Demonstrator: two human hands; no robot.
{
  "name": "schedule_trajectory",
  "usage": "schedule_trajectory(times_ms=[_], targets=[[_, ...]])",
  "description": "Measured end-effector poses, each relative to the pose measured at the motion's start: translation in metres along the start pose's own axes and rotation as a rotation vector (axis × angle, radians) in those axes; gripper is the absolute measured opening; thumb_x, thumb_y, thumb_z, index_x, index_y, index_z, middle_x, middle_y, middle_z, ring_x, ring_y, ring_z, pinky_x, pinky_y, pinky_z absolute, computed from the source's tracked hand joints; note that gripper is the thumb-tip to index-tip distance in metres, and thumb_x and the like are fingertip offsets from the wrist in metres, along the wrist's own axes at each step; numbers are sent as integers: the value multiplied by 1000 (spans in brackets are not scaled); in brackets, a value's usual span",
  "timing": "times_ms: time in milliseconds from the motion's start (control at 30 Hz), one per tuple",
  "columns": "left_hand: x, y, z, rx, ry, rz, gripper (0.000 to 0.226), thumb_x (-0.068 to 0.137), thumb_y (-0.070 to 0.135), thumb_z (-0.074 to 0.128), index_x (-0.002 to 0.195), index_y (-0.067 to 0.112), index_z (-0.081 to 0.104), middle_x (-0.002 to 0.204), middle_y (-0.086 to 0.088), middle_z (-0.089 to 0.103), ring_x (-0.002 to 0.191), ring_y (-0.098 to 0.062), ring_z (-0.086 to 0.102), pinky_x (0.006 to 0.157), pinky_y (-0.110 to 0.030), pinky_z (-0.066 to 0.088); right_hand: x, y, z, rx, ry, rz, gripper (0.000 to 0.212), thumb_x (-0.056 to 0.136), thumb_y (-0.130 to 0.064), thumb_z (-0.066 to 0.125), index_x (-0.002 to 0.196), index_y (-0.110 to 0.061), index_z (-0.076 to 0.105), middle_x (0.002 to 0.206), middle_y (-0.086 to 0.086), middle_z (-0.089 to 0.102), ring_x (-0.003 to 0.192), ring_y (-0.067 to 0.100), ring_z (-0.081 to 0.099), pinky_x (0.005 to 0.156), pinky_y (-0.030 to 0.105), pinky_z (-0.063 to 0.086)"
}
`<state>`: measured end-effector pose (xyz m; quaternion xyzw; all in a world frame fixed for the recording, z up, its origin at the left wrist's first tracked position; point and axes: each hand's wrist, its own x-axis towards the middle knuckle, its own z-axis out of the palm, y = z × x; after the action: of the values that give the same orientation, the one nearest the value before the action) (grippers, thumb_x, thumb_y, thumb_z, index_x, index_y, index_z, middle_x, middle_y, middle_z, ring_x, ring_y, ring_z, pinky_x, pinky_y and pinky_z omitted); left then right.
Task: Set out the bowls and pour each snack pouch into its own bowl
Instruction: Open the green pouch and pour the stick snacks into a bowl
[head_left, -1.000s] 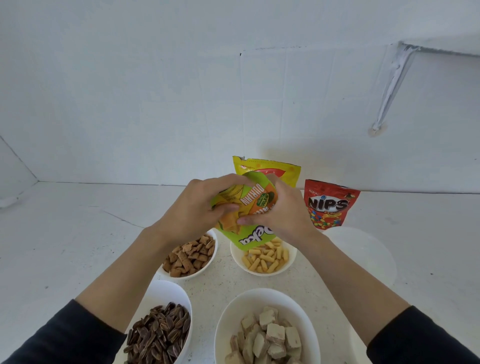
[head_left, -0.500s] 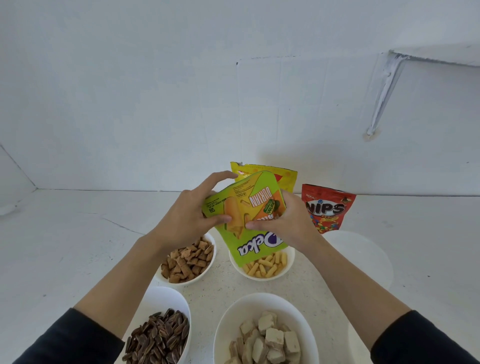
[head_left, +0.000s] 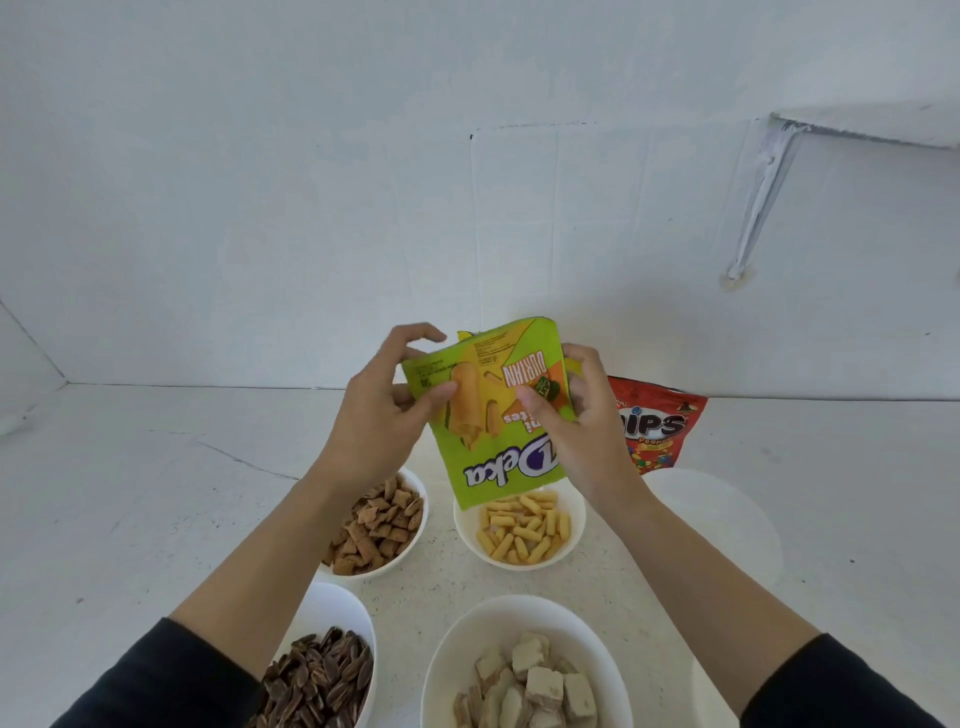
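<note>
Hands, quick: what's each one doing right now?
Left hand: pinching the green pouch at its left edge.
Right hand: gripping the same pouch's right side.

Both hands held a green pouch (head_left: 498, 415) upside down above a bowl of yellow sticks (head_left: 519, 527): the left hand (head_left: 379, 415) pinched its left edge, the right hand (head_left: 576, 431) its right. A red pouch (head_left: 660, 426) stood on the desk (head_left: 156, 493) behind.

Red pouch (head_left: 660, 426): left part hidden behind right hand (head_left: 587, 441), at counter's (head_left: 156, 493) back edge.
Seed bowl (head_left: 332, 608), wafer bowl (head_left: 493, 634): cut off by picture's bottom edge.
Print on green pouch (head_left: 483, 415): perhaps blurred, unreadable.
</note>
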<state>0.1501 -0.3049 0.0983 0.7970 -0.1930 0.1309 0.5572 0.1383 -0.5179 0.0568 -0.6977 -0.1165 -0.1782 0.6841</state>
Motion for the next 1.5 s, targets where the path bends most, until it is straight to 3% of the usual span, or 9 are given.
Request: schedule_trajectory(times_ms=[200,400,567,800,933,1100,1200,1333,1500], targets=[[5,9,13,-301,188,-61,21,105,16,56,123,25,50,88,-2,69,81,-18,68,82,-38,57,7,-20,2,159,49,-42,24,106,-14,51,127,-24,46,108,9,71,95,20,71,77,39,62],[12,12,39,-336,111,-91,17,108,12,46,96,17,57,82,18,62,76,-8,53,74,-41,43,17,-23,5,38,136,-30,21,109,-25,43,95,-26,59,77,0,54,72,22,52,65,41,48],[8,-3,48,-254,92,-132,25,106,13,52,87,28,60,84,19,62,79,-14,53,73,-41,46,10,-6,0,13,145,19,6,102,-30,59,103,-25,60,100,14,67,93,36,67,81,61,57],[2,-17,49,-172,93,-61,20,104,14,55,92,30,60,85,17,60,79,-13,56,72,-35,46,4,2,0,55,99,80,10,102,-20,59,111,-22,57,105,3,70,98,24,71,73,38,62],[-5,-16,44,-168,-11,-25,20,101,9,61,106,26,53,85,21,63,83,-4,63,65,-23,51,7,3,-2,61,114,84,9,103,-20,58,109,-26,55,111,8,68,99,26,71,75,45,63],[0,-9,35,-163,44,60,17,96,3,68,90,16,59,89,5,61,83,-16,59,68,-38,49,11,-13,-5,141,44,-16,21,101,-9,59,109,-27,50,104,21,64,86,28,67,73,50,58],[7,-8,31,-143,60,83,14,94,1,70,89,14,67,95,-10,67,87,-22,62,79,-45,54,13,-15,-6,73,-11,-97,24,96,1,64,108,-18,55,104,14,61,90,30,63,77,49,57],[5,-16,30,-103,-130,-25,14,87,0,77,92,11,70,98,-4,72,94,-31,69,85,-44,61,8,2,-9,-75,-1,-85,17,90,9,67,88,-8,64,89,3,65,82,16,62,76,29,52],[11,-10,22,-40,-49,42,27,84,-9,76,80,18,78,87,3,73,84,-23,71,78,-43,61,11,-3,-9,-70,4,-144,15,84,7,75,86,-7,69,88,3,68,89,22,65,83,41,54]])
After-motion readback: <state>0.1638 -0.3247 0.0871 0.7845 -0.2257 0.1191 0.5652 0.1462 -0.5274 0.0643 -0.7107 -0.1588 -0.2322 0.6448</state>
